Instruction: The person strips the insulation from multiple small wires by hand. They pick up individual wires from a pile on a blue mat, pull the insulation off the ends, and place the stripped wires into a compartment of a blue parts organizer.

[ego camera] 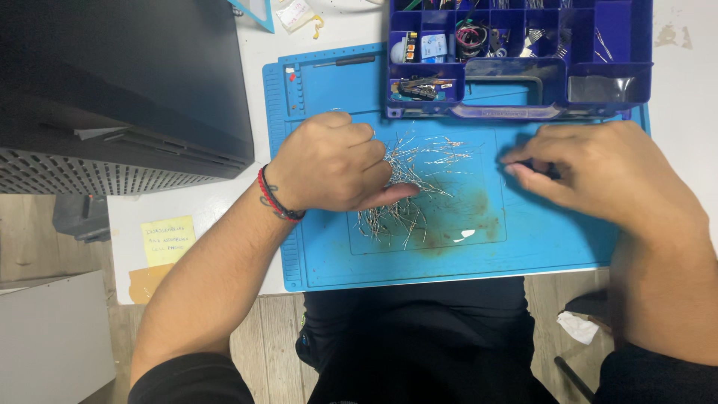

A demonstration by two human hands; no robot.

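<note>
Head view: two hands, left hand (pixel 333 163) fingers curled on one wire pile (pixel 411 187), right hand (pixel 609 176) fingers together.

White table (pixel 187 206), wood floor (pixel 269 337)

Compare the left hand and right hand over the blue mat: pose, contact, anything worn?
The left hand is curled into a loose fist, thumb pressed into the pile of thin metal pins; the right hand lies flatter, clear of that pile, fingertips pinching something small and dark. The left wrist wears a red and dark cord bracelet; the right wrist is bare. Both hover over the blue silicone work mat, below the purple compartment organiser box.
</note>
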